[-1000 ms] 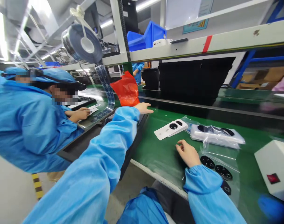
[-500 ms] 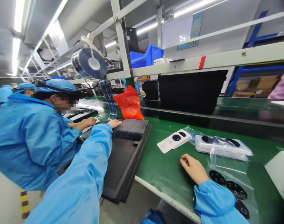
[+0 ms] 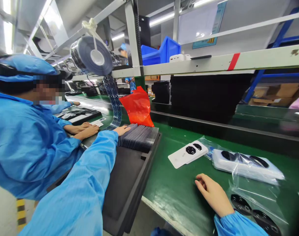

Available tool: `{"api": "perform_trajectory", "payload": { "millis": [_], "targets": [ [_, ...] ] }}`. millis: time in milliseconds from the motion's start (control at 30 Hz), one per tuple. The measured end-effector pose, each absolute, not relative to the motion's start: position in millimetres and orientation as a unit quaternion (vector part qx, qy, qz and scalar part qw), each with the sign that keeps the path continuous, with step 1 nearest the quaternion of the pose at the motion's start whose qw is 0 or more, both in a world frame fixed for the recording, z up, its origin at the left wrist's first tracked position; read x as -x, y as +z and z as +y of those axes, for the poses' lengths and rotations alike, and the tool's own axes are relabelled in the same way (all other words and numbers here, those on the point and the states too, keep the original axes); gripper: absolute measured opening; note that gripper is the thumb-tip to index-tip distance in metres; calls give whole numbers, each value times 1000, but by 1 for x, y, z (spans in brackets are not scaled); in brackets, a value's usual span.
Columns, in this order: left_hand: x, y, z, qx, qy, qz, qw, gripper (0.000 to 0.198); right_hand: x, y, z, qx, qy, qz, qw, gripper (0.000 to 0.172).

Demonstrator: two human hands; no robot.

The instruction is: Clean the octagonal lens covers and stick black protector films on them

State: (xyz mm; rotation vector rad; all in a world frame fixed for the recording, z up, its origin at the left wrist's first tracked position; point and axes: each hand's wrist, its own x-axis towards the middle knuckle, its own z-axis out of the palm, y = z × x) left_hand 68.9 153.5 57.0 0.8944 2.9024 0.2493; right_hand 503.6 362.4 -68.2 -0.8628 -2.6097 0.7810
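My left hand (image 3: 122,130) reaches across to the far left end of a packed row of thin dark panels (image 3: 139,137) standing on edge. Its fingers lie stretched over the panel tops; the thumb is hidden. The row fills the far end of a black tray (image 3: 124,175), whose near part is bare. Loosely curled above the green tabletop, my right hand (image 3: 214,195) has a gap between thumb and fingers and nothing visible in it. Beyond it lie two overlapping white phone-back-shaped sheets (image 3: 181,157) with black camera patches. A bagged stack of similar white pieces (image 3: 247,164) lies to their right.
Black camera-shaped pieces (image 3: 264,223) lie under clear plastic at the right. A red bag (image 3: 139,106) stands behind the tray, beside a hanging film roll (image 3: 91,55). A co-worker (image 3: 24,137) in blue sits close at my left. Tall black stacks (image 3: 208,98) stand under the rail.
The view has shifted, so the tabletop things sit lower and further right. My left hand stays at the panel row, and my right hand stays loosely curled. The co-worker's two hands now show close together.
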Motion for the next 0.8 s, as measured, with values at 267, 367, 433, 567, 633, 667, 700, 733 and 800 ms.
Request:
{"api": "perform_trajectory", "payload": {
  "millis": [267, 367, 433, 567, 633, 667, 700, 733, 800],
  "targets": [
    [-69, 66, 140, -298, 58, 953, 20, 36, -504, -68, 360, 291, 265, -905, 162, 26],
    [-68, 69, 140, -297, 48, 953, 25, 37, -504, -68, 361, 292, 263, -906, 160, 27],
    [-65, 72, 146, -285, 40, 957, 39, 36, -504, -69, 361, 291, 262, -907, 157, 28],
    [-55, 76, 169, -241, 29, 968, 69, 35, -505, -70, 361, 286, 265, -908, 151, 28],
    [-53, 75, 181, -229, 34, 970, 76, 35, -505, -70, 360, 285, 267, -908, 153, 28],
    [-53, 74, 186, -228, 38, 970, 79, 35, -506, -71, 360, 283, 267, -908, 155, 28],
    [-53, 72, 191, -229, 44, 969, 82, 35, -506, -71, 359, 280, 266, -909, 156, 27],
    [-53, 71, 194, -233, 50, 967, 87, 34, -505, -71, 359, 278, 265, -910, 156, 27],
    [-52, 69, 197, -242, 67, 963, 99, 33, -505, -72, 359, 276, 263, -912, 151, 27]
  ]
}}
